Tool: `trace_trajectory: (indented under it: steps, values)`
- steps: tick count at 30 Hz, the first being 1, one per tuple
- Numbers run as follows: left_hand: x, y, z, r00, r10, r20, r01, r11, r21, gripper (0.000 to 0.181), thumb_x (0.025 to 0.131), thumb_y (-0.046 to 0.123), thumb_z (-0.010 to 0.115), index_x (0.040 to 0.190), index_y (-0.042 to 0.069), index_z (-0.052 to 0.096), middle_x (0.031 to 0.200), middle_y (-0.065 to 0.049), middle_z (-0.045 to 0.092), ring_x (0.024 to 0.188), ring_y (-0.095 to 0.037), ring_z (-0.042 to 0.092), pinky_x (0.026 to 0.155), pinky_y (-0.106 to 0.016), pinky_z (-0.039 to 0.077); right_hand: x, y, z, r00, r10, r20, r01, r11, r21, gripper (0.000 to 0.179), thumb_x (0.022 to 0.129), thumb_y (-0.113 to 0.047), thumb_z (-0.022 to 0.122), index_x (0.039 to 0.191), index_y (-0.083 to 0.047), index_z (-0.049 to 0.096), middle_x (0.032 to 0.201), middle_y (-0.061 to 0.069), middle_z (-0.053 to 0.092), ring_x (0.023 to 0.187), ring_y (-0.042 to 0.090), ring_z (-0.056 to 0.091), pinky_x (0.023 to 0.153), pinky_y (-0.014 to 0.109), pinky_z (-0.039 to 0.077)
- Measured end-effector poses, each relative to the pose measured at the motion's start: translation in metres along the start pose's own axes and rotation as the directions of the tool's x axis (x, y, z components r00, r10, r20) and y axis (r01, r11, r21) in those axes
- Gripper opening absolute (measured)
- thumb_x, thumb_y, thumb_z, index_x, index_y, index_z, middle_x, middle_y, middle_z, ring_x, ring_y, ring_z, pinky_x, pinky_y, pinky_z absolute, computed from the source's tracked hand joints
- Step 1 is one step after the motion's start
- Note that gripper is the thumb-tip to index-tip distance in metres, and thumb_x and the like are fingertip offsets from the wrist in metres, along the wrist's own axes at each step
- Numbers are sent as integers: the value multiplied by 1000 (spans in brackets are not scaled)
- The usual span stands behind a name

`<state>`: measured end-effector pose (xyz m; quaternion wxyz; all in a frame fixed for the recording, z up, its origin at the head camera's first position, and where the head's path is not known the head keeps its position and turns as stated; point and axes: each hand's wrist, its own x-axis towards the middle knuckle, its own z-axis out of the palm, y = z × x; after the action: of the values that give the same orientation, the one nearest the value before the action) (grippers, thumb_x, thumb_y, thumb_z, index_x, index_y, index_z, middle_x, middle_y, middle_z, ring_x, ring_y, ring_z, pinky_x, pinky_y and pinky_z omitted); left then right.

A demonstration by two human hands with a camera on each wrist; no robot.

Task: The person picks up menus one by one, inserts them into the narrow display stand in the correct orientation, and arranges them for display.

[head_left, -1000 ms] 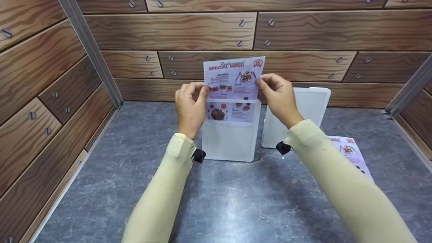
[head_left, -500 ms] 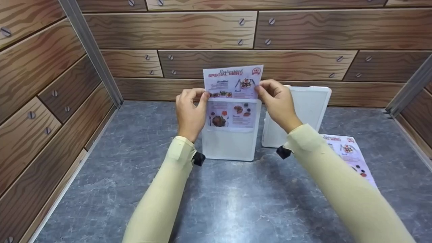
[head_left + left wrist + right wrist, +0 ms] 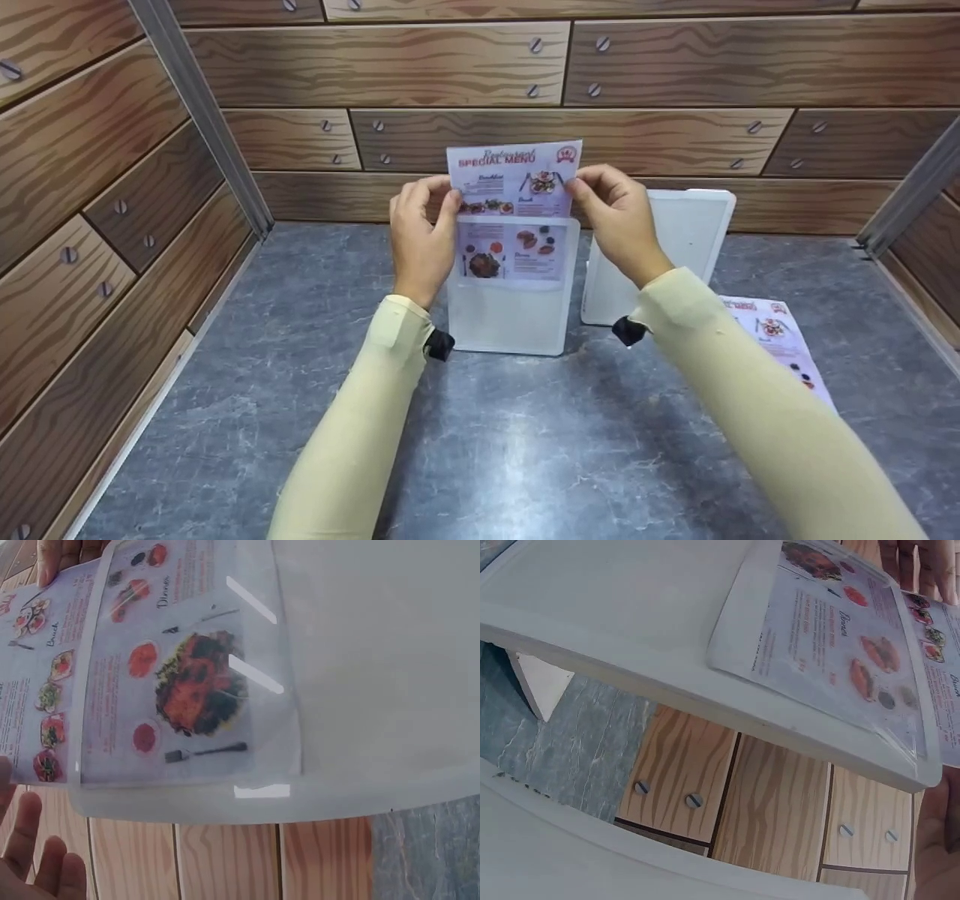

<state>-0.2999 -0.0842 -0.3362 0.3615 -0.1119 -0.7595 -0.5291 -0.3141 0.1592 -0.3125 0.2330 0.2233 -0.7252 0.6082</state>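
Note:
A printed restaurant menu sheet stands partway down behind the clear front of a white display stand, its upper part above the stand's top edge. My left hand pinches the sheet's left edge between thumb and fingers, just over the stand's rim. On the opposite edge, my right hand pinches the sheet at about the same height. The left wrist view shows the lower menu through the clear cover, with bare white panel below it. Fingers of both hands appear at the sheet's edges in the right wrist view.
A second white stand stands behind the right hand, leaning back. Another menu sheet lies on the grey marbled table, partly under the right forearm. Wood-patterned walls enclose the back and sides.
Compared with one second ago, the menu sheet sits lower and straighter in the stand. It dipped with both hands by half a second ago, then rose slightly. The stand has stayed in place.

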Motion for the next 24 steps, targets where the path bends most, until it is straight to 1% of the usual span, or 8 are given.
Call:
trace_trajectory:
  steps: [2, 5, 10, 14, 17, 21, 24]
  values:
    - [0, 0, 0, 1000, 9, -10, -9, 1000, -7, 16, 102, 20, 67, 107, 7, 74, 108, -7, 68, 110, -26, 54, 99, -37, 40, 0, 1, 1, 1000, 6, 5, -6, 1000, -1, 18, 101, -7, 66, 104, 10, 68, 91, 1, 69, 82, 9, 63, 74, 21, 54]
    - [-1, -3, 2, 1000, 3, -12, -3, 1000, 2, 16, 101, 20, 67, 102, 7, 75, 107, -7, 68, 110, -25, 54, 98, -38, 41, -3, 5, 2, 1000, 13, 4, -12, 1000, -11, 18, 101, -6, 66, 104, 12, 68, 90, 0, 68, 81, 8, 62, 73, 21, 54]
    - [-4, -10, 3, 1000, -26, 1, 26, 999, 34, 15, 101, 20, 68, 102, 6, 75, 107, -8, 68, 111, -26, 55, 99, -40, 41, -8, 12, 4, 1000, 8, 1, -8, 1000, -26, 14, 101, -4, 64, 102, 9, 69, 91, 1, 67, 82, 8, 60, 76, 21, 51]
    - [-6, -15, 3, 999, -42, 17, 41, 998, 50, 16, 101, 20, 67, 102, 5, 74, 107, -8, 68, 112, -29, 55, 99, -41, 41, -11, 17, 7, 1000, 7, -1, -7, 1000, -29, 13, 101, -3, 64, 100, 9, 68, 88, 1, 67, 80, 8, 57, 73, 21, 48]
    - [-7, -18, 4, 998, -56, 34, 54, 997, 56, 17, 102, 21, 66, 102, 5, 74, 108, -8, 68, 112, -29, 55, 100, -41, 41, -14, 20, 7, 1000, 22, -5, -23, 999, -38, 14, 101, -3, 64, 101, 10, 68, 89, 0, 66, 80, 8, 57, 72, 21, 47]
    - [-8, -17, 5, 995, -79, 58, 75, 996, 57, 18, 102, 22, 66, 103, 6, 74, 110, -8, 67, 114, -28, 53, 100, -41, 41, -16, 21, 6, 999, 42, -5, -42, 998, -37, 15, 102, -4, 63, 104, 10, 66, 92, 0, 66, 83, 9, 57, 74, 21, 48]
    - [-7, -14, 4, 993, -79, 82, 75, 996, 54, 18, 101, 23, 67, 104, 7, 74, 111, -7, 66, 115, -26, 52, 101, -40, 40, -14, 17, 5, 999, 33, -7, -33, 999, -11, 18, 103, -6, 62, 107, 11, 64, 93, 2, 64, 84, 10, 57, 74, 21, 48]
